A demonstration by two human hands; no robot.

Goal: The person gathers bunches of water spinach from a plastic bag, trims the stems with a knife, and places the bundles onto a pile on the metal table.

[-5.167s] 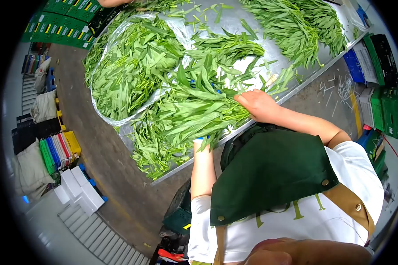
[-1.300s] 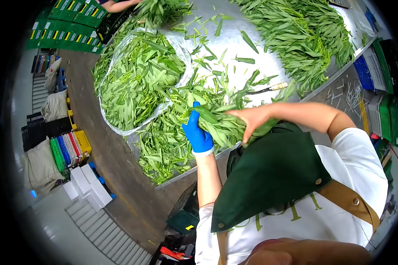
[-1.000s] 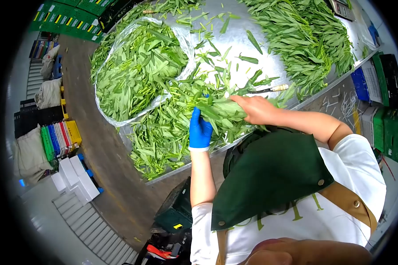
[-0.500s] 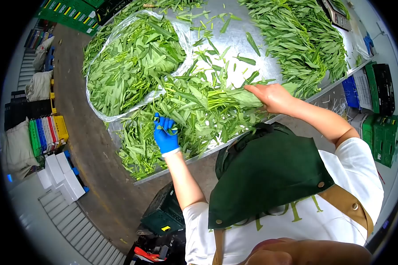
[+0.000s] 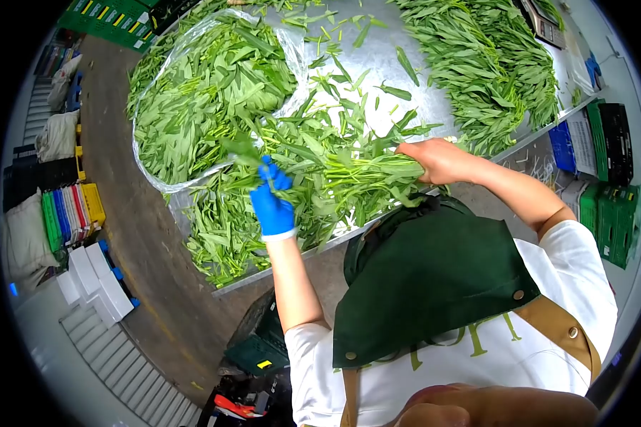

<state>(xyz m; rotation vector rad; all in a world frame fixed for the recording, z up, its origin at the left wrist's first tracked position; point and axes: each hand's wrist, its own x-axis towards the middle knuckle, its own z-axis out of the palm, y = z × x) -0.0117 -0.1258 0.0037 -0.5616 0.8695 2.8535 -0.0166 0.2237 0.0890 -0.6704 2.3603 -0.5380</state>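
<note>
My bare right hand (image 5: 439, 159) grips a bundle of leafy green stalks (image 5: 349, 178) by its stem end, low over the near edge of the metal table (image 5: 377, 64). The leaves fan out to the left. My left hand (image 5: 272, 203), in a blue glove, pinches a single leafy stalk (image 5: 246, 151) lifted above the loose greens (image 5: 224, 228) at the table's near left. The two hands are apart, the left one well left of the bundle.
A clear plastic bag of greens (image 5: 206, 92) lies open at the far left of the table. A big heap of stalks (image 5: 484, 64) fills the far right. Green crates (image 5: 609, 171) stand on the right, stacked coloured trays (image 5: 68, 213) and white boxes (image 5: 96, 285) on the floor at left.
My left hand let go of the bundle, dropped to the loose greens at the left and came up with one stalk. My right hand keeps hold of the bundle, now lying flatter.
</note>
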